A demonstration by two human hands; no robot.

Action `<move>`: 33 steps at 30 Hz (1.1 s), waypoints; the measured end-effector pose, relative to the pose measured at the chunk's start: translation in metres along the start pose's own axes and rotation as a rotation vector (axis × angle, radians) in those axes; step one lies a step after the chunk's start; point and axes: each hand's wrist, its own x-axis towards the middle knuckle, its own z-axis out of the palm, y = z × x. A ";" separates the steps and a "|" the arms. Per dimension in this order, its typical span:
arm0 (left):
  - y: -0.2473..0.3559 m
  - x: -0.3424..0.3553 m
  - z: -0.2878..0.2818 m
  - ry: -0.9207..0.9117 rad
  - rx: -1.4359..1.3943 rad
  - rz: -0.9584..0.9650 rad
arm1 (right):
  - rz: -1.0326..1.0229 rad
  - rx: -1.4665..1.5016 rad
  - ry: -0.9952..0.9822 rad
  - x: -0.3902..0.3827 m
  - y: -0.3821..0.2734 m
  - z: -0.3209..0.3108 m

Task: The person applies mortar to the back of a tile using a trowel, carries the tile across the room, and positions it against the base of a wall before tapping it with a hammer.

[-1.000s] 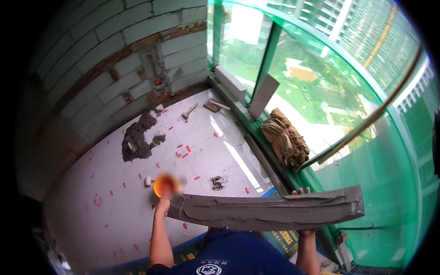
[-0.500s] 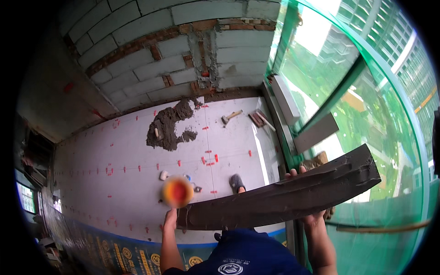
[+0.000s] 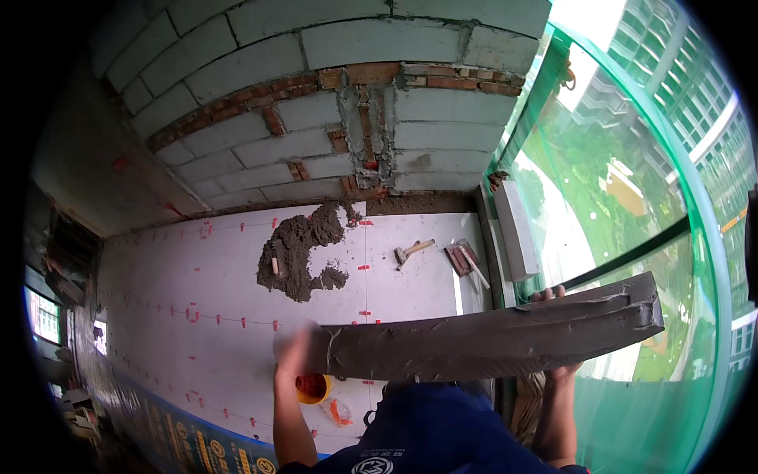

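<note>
A long slab (image 3: 442, 351) coated in grey, ridged adhesive spans the lower middle of the head view, held between both hands. My left hand (image 3: 294, 351) is blurred, closed on its left end. My right hand (image 3: 562, 371) grips the slab toward its right end from underneath, with fingertips showing over the far edge. A yellow bucket (image 3: 312, 397) with something red inside sits on the floor below my left hand, partly hidden by it. Beside that bucket lies a small clear bag of orange pieces (image 3: 338, 412).
White floor tiles (image 3: 174, 276) with red clips carry a mortar heap (image 3: 300, 245), a mallet (image 3: 404, 253) and a reddish flat tool (image 3: 459, 261). A block wall (image 3: 379, 47) rises at the back; green-netted glazing (image 3: 616, 189) with a pale block (image 3: 517, 229) on its sill lines the right side.
My view has swung toward the block wall. The slab, still in both hands, has shifted up from its angled position half a second ago and lies flatter across the view.
</note>
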 end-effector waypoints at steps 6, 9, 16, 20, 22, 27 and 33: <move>0.082 0.044 -0.022 -0.063 -0.207 0.161 | -0.021 0.207 0.391 0.147 -0.003 -0.005; 0.077 0.090 -0.005 0.108 -0.509 0.255 | 0.107 -1.453 -0.379 0.226 -0.030 -0.092; 0.145 0.152 0.053 -0.016 -1.067 0.536 | -1.811 -2.659 -0.699 0.519 -0.001 -0.259; 0.213 0.150 0.082 0.209 -1.199 0.736 | -2.104 -2.272 -0.669 0.631 0.047 -0.230; 0.229 0.146 0.084 0.314 -1.355 0.857 | -2.211 -2.047 -0.654 0.670 0.082 -0.211; 0.227 0.183 0.084 1.092 -0.753 0.803 | -2.079 -1.912 -0.687 0.735 0.139 -0.233; 0.316 0.170 0.054 0.972 -1.045 1.327 | -1.766 -1.841 -0.891 0.758 0.163 -0.192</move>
